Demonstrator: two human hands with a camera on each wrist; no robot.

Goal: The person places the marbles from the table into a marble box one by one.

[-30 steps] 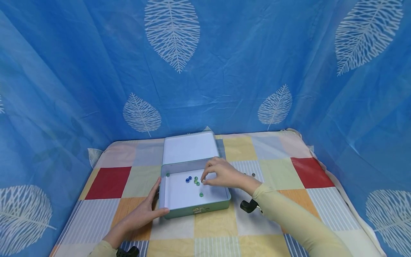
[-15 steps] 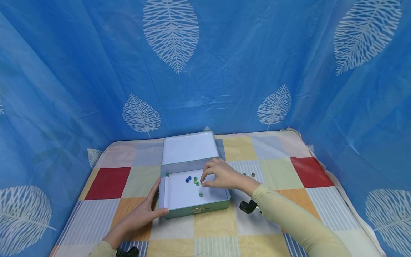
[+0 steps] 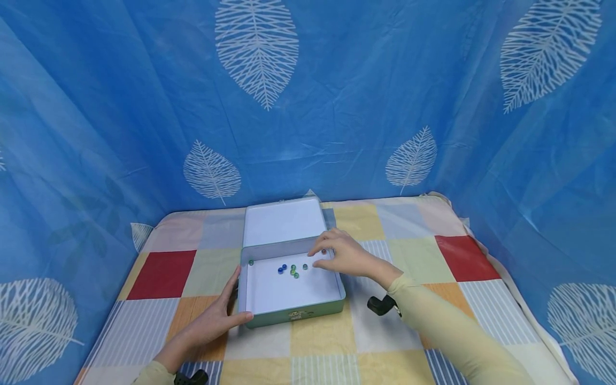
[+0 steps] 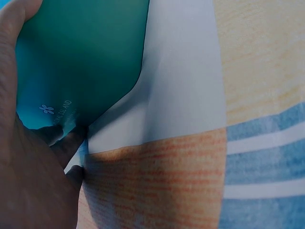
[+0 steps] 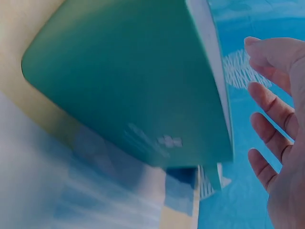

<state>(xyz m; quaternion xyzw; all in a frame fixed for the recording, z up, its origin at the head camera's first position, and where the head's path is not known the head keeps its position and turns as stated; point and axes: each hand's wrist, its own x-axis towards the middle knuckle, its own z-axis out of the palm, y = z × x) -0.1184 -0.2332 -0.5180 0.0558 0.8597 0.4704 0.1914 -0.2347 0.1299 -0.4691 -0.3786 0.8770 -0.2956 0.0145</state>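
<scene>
A green tin box [image 3: 308,313] with a white inside lies on the cloth, its lid [image 3: 284,222] folded back behind it. Inside are glass marbles: a green marble [image 3: 251,262] in the back left corner, two blue marbles [image 3: 280,270], several green marbles [image 3: 296,275] around the middle, and a reddish-brown marble [image 3: 324,252] near the back right. My left hand [image 3: 218,319] holds the box's left front corner, thumb over the front rim, fingers along the left wall. Above the right part of the box is my right hand [image 3: 348,255], fingers spread and apart, with nothing between them.
A patchwork cloth [image 3: 327,369] covers the table. Blue curtains [image 3: 317,107] with white leaf prints hang behind and at both sides. A black wrist device [image 3: 382,305] sits on my right wrist.
My right hand has moved up and right, its fingertips parting. A green marble near the box's front is gone from that spot; one now sits farther back. The left hand stays put.
</scene>
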